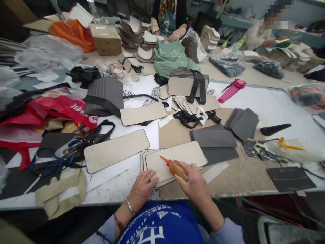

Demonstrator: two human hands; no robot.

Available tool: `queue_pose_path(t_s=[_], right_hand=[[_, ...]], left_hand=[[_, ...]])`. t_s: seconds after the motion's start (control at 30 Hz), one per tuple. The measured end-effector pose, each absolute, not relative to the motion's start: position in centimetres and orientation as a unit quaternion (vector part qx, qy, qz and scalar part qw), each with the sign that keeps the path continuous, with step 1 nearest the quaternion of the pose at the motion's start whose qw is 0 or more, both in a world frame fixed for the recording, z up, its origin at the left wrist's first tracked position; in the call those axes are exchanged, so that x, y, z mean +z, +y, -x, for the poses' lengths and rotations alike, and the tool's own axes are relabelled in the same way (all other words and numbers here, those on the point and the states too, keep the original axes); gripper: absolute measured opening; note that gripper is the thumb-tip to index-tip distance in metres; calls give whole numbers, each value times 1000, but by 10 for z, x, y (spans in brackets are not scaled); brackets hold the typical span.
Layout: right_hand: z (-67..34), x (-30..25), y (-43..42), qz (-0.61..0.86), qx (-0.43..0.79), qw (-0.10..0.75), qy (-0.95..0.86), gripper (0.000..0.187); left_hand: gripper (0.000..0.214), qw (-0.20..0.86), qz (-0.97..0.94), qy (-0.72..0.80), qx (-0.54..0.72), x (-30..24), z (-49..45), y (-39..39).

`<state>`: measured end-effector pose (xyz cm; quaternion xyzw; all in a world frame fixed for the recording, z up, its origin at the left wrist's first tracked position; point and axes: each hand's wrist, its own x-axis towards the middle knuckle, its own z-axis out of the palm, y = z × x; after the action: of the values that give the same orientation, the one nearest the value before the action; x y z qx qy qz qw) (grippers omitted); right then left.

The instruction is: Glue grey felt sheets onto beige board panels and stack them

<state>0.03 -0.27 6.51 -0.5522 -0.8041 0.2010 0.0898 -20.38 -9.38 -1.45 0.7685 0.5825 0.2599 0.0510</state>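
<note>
My right hand (194,181) is wrapped round an amber squeeze bottle (179,170) with a red nozzle. The bottle is tilted, its tip over the top beige panel (184,152) of a small, slightly fanned stack. My left hand (143,188) lies at the near left corner of that stack, fingers stretched out and touching the panels' edge. Left of the stack lies another beige panel (116,150) with rounded corners and a dark edge. Dark grey panels (214,137) lie just behind the stack on the right.
Behind are a beige panel (143,113), a strapped bundle (184,84) and a pink bottle (232,90). Scissors (72,147) and a red bag (62,106) lie left. A black-handled tool (275,129) and yellow brush (291,146) lie right. Two people are across the table.
</note>
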Motion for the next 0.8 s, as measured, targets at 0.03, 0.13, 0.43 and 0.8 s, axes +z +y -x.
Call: queue_pose_path(t_s=[0.03, 0.13, 0.43, 0.8], right_hand=[[4, 66, -2, 547, 191, 74, -812, 40], [12, 69, 0, 542, 163, 36, -824, 37], [-28, 85, 32, 625, 82, -22, -776, 32], [-59, 93, 52, 679, 15, -34, -733, 31]], left_hand=[[23, 54, -768, 583, 261, -15, 204, -94], [24, 56, -766, 583, 265, -17, 204, -94], [25, 62, -772, 570, 273, -16, 208, -91], [28, 50, -778, 562, 276, -16, 210, -90]])
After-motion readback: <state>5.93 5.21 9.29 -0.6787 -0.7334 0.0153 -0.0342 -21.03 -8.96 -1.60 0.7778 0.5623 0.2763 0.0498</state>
